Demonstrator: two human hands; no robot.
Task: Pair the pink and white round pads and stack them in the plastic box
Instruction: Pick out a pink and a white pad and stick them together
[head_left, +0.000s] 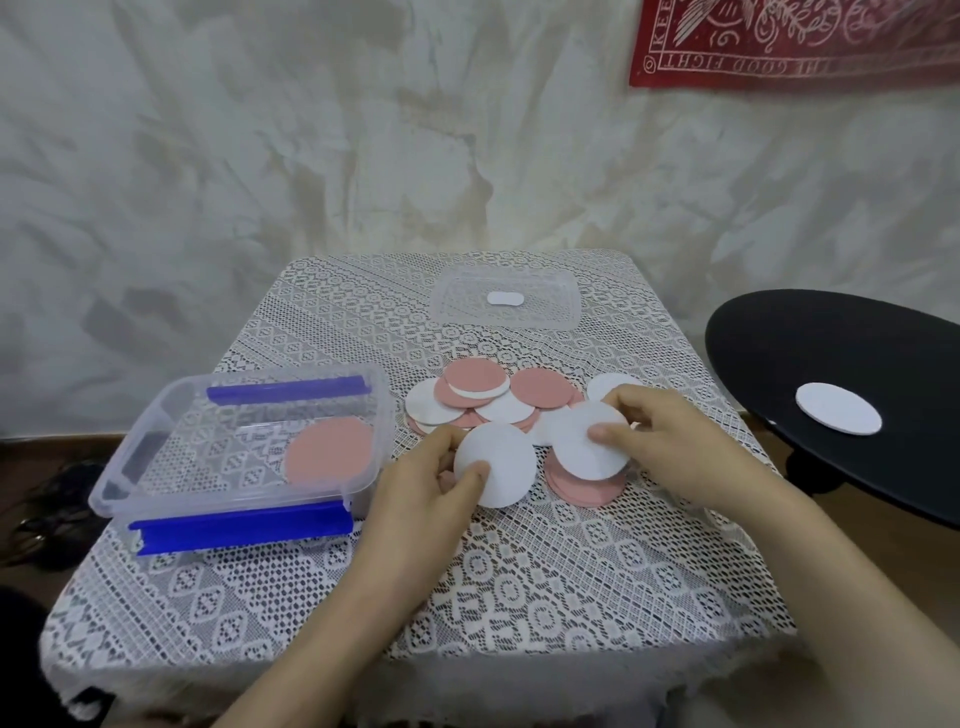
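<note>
My left hand (426, 480) grips a white round pad (504, 457) between thumb and fingers, just above the lace cloth. Beside it, my right hand (660, 436) pinches another white round pad (576, 441), which overlaps a small stack of pink pads (582, 488). Behind both hands lies a loose pile of pink and white pads (483, 400). The clear plastic box (156, 415) with blue clips stands at the left and holds a pink pad (332, 449).
The box's clear lid (561, 312) lies at the back of the table (519, 571). A black round stool (831, 374) at the right carries one white pad (837, 414). Cables lie on the floor at the far left.
</note>
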